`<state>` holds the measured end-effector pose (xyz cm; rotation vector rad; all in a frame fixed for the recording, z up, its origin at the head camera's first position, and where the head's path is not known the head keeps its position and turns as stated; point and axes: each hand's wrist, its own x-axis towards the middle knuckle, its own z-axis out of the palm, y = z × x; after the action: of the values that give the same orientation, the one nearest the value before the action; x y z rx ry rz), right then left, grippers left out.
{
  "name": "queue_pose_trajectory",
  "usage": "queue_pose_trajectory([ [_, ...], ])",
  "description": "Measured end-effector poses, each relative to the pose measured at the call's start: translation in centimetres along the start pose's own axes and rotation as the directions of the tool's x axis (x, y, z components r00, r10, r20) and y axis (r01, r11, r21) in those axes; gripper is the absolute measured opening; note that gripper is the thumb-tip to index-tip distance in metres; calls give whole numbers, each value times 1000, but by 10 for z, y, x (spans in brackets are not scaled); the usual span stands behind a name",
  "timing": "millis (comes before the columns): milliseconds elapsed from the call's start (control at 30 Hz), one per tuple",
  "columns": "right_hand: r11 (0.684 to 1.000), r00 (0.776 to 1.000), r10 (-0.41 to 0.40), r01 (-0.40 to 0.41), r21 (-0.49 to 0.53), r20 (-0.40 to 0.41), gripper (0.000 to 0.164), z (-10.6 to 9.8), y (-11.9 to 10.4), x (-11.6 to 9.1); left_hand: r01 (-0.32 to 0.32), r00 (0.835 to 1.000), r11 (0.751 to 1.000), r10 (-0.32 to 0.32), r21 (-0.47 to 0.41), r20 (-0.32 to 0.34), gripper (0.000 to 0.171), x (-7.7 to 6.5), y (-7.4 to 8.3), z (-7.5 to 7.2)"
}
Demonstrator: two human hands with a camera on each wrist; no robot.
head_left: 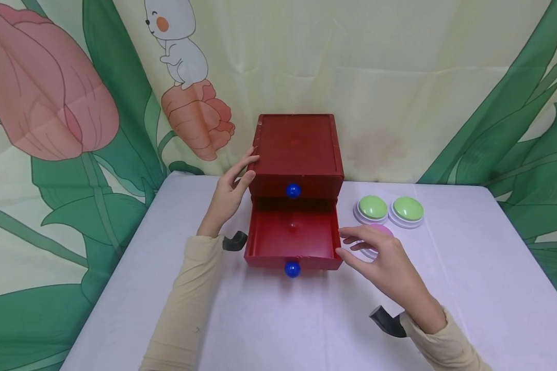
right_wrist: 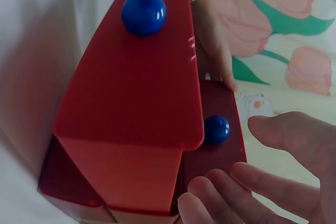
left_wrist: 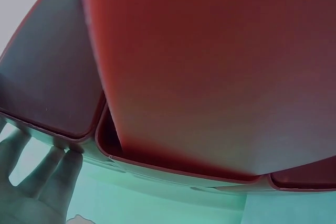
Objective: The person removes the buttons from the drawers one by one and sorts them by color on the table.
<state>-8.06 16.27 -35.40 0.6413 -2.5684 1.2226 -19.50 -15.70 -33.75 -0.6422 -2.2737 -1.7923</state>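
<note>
A red two-drawer cabinet (head_left: 297, 144) stands at the back of the table. Its upper drawer, with a blue knob (head_left: 293, 191), is closed. The lower drawer (head_left: 292, 237) is pulled out, and a second blue knob (head_left: 292, 269) sits on its front. My left hand (head_left: 227, 196) rests its fingers against the cabinet's left side; the left wrist view shows those fingertips (left_wrist: 68, 166) at the edge. Beside the drawer's right wall is my right hand (head_left: 385, 263), fingers loosely bent and thumb apart. In the right wrist view nothing lies between its fingers.
Two green-topped round push buttons (head_left: 373, 207) stand right of the cabinet. A pink-topped one (head_left: 381, 230) is partly hidden behind my right hand. A printed curtain (head_left: 376, 93) hangs behind the white-covered table (head_left: 278, 324).
</note>
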Motion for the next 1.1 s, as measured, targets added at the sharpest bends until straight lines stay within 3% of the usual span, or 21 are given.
queue_pose_trajectory([
  [200,999,999,-25,24,26,32,40,5,-11,-1,1,1000,1000,-1,3,2,42,1,2,0],
  [667,999,994,23,-28,45,111,38,16,-30,-2,2,1000,1000,-2,6,-3,42,-2,1,0],
  [1033,993,984,22,-42,111,174,30,28,-33,-8,2,1000,1000,-2,11,0,42,-1,2,0],
  [1100,993,982,27,-48,112,189,29,31,-33,-9,-2,1000,1000,2,6,-1,42,1,-4,0],
])
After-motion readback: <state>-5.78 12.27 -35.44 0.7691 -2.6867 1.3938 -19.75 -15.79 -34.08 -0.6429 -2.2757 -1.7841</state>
